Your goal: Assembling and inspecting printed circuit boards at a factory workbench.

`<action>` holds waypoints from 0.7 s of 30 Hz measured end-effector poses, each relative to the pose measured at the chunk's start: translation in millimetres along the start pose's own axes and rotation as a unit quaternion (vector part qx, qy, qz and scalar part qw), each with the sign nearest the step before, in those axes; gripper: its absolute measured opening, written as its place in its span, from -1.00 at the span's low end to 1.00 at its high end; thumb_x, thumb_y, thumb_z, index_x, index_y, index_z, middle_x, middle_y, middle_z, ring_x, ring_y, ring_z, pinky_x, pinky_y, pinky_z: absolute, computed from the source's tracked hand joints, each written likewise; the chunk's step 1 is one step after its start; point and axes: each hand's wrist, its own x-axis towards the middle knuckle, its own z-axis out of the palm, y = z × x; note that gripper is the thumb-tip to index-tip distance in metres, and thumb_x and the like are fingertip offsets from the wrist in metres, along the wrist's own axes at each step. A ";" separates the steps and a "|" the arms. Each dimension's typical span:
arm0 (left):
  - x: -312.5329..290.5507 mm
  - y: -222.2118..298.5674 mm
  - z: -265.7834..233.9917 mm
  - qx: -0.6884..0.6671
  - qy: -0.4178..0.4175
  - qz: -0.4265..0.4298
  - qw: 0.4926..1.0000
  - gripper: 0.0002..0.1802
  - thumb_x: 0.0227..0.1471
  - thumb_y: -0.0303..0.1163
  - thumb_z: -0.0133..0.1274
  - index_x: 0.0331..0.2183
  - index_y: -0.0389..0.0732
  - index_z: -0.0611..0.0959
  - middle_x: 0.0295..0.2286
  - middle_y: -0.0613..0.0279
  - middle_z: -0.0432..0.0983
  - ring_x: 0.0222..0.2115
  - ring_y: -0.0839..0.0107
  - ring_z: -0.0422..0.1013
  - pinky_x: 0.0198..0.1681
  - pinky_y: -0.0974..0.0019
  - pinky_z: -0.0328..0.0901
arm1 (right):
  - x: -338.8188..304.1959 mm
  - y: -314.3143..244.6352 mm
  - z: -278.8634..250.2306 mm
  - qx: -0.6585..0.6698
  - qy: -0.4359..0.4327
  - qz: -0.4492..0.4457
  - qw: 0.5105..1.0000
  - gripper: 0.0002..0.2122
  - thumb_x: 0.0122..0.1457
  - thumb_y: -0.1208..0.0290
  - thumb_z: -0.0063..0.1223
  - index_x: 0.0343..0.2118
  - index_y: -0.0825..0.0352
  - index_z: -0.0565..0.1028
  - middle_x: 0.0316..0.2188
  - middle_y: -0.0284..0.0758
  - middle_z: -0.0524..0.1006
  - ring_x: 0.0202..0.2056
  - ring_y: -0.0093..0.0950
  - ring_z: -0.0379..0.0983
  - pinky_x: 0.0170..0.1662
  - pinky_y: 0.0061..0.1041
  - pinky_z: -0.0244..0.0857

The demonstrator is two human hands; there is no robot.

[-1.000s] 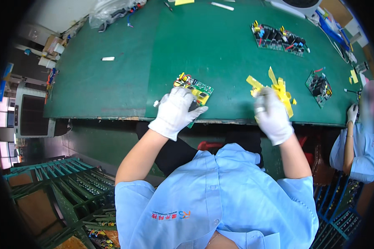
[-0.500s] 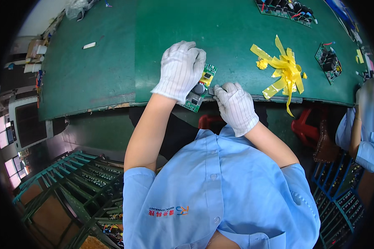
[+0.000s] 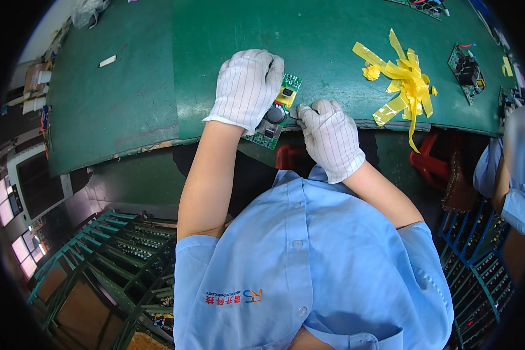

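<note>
My left hand [image 3: 245, 90], in a white striped glove, is closed over the left side of a green circuit board [image 3: 287, 93] at the table's near edge. The board lies slanted, its lower end past the edge; a round black part and yellow tape show on it. My fingers hide its left side. Just right of the board, my gloved right hand [image 3: 332, 137] pinches a small, dark, flat piece [image 3: 294, 112]. Most of that piece is hidden, so I cannot tell its kind. Its visible end is close beside the board.
Yellow tape strips [image 3: 411, 81] hang partly over the edge of the green table [image 3: 128, 70]. Another circuit board [image 3: 466, 74] lies farther right, near a co-worker's arm [image 3: 501, 181]. A white stick [image 3: 107, 61] lies left. Racks [image 3: 99, 256] of boards stand below left and right.
The whole view has shifted slightly, so the table things appear higher. Both hands keep nearly the same hold and place at the board.
</note>
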 end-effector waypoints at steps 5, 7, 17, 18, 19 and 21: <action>0.2 0.8 -0.4 0.007 -0.002 -0.002 1.000 -0.69 0.17 -0.22 -0.04 -0.27 -0.21 0.69 -0.24 0.01 0.60 -0.15 0.02 0.47 -0.06 0.09 0.35 | 3.9 -6.2 1.5 0.016 0.002 0.037 0.999 -0.69 0.01 0.49 0.11 -0.13 0.25 0.47 -0.39 -0.25 0.42 -0.31 -0.21 0.42 -0.34 -0.23 0.38; -0.3 0.4 -0.6 0.007 0.003 0.001 1.000 -0.69 0.17 -0.22 -0.04 -0.28 -0.21 0.69 -0.25 0.02 0.60 -0.16 0.02 0.47 -0.06 0.09 0.35 | 4.6 -6.5 1.4 0.011 0.003 0.047 0.999 -0.69 0.04 0.47 0.12 -0.11 0.25 0.46 -0.38 -0.25 0.42 -0.31 -0.21 0.42 -0.35 -0.23 0.38; -2.3 -3.2 3.8 -0.021 0.017 -0.008 1.000 -0.68 0.17 -0.21 -0.05 -0.34 -0.22 0.68 -0.30 0.06 0.60 -0.18 0.06 0.47 -0.08 0.05 0.33 | 2.9 -4.9 3.7 -0.008 0.004 0.023 1.000 -0.65 0.04 0.46 0.11 -0.05 0.25 0.45 -0.38 -0.25 0.42 -0.31 -0.24 0.42 -0.39 -0.26 0.40; -2.1 -3.6 4.6 -0.029 0.013 -0.020 0.999 -0.66 0.17 -0.17 -0.06 -0.39 -0.20 0.66 -0.31 0.11 0.60 -0.16 0.09 0.45 -0.04 0.02 0.29 | 2.5 -4.2 4.9 -0.018 0.014 0.010 1.000 -0.61 -0.01 0.46 0.12 -0.04 0.26 0.45 -0.37 -0.26 0.41 -0.31 -0.27 0.43 -0.42 -0.29 0.42; -2.0 -3.9 4.8 -0.028 0.013 -0.019 0.999 -0.66 0.17 -0.17 -0.06 -0.39 -0.20 0.66 -0.31 0.11 0.60 -0.16 0.09 0.45 -0.04 0.02 0.29 | 2.9 -3.9 4.3 -0.018 0.015 0.010 1.000 -0.61 -0.01 0.46 0.12 -0.04 0.26 0.45 -0.37 -0.26 0.41 -0.31 -0.27 0.43 -0.42 -0.29 0.42; -1.5 -4.2 4.0 -0.031 0.014 -0.019 0.999 -0.67 0.17 -0.17 -0.06 -0.39 -0.20 0.66 -0.32 0.10 0.60 -0.16 0.08 0.45 -0.05 0.02 0.29 | 4.3 -4.1 2.0 -0.014 -0.005 0.007 1.000 -0.59 -0.01 0.49 0.09 -0.01 0.26 0.46 -0.37 -0.27 0.42 -0.30 -0.27 0.42 -0.41 -0.29 0.42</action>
